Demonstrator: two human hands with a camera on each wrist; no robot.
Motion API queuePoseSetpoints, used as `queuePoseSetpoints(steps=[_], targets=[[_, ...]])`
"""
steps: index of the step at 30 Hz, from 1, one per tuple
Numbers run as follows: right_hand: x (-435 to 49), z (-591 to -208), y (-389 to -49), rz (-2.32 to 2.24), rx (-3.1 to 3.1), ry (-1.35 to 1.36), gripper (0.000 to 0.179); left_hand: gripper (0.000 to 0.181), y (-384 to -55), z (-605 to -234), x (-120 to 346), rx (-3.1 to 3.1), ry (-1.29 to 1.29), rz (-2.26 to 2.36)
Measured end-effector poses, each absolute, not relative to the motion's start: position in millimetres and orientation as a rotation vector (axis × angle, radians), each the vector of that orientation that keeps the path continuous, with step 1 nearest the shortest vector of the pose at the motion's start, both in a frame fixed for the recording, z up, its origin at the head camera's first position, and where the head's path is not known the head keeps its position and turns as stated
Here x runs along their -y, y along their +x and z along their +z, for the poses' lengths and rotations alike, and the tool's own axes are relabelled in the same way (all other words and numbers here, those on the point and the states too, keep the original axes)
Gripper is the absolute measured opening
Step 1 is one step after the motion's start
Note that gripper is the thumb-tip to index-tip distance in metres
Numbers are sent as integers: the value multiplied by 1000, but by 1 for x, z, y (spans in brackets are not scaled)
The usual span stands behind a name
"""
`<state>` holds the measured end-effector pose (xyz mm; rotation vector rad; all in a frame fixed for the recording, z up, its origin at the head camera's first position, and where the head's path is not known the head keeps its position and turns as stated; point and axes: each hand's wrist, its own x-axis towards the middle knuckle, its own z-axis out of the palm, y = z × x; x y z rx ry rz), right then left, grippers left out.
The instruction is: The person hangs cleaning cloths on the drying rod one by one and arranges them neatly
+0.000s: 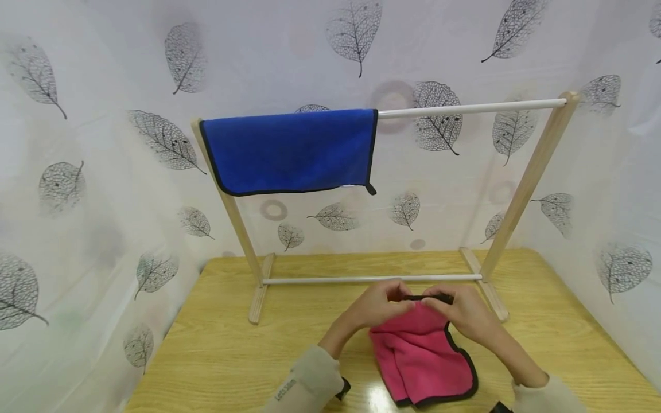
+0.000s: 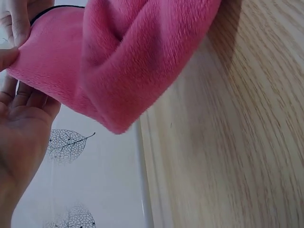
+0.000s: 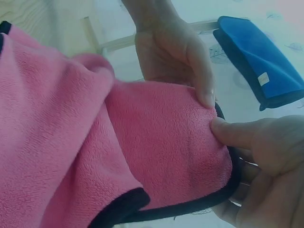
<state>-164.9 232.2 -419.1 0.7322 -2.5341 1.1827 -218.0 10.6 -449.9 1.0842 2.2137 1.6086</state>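
Observation:
A pink towel [image 1: 426,361] with black edging hangs from both hands, its lower part spread towards the table front. The left hand [image 1: 379,302] pinches its upper edge between thumb and fingers. Close beside it, the right hand [image 1: 462,310] grips the same black-trimmed edge, thumb on the pink side. In the right wrist view the two thumbs nearly meet on the towel [image 3: 166,142], and the right hand's fingers lie behind it. Folds of the towel [image 2: 137,61] hang beside the left hand [image 2: 23,128] in the left wrist view.
Behind the hands stands a drying rack with a white top rail [image 1: 475,108], a lower bar [image 1: 372,279] and wooden posts. A blue towel [image 1: 289,152] with black edging drapes over the rail's left half. Leaf-patterned sheeting [image 1: 103,126] surrounds the wooden table [image 1: 217,338].

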Motion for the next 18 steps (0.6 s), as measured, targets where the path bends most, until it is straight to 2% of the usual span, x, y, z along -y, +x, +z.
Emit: queuePoseSetpoints(steps=[10,18], targets=[[-236,-411,-164,1115,2481,807,4,14,-217,-441,-2,-2358,1130,1496],[-246,-403,-162,1022,2501,748,16,17,-221,-437,10,-2355,1101,1400]])
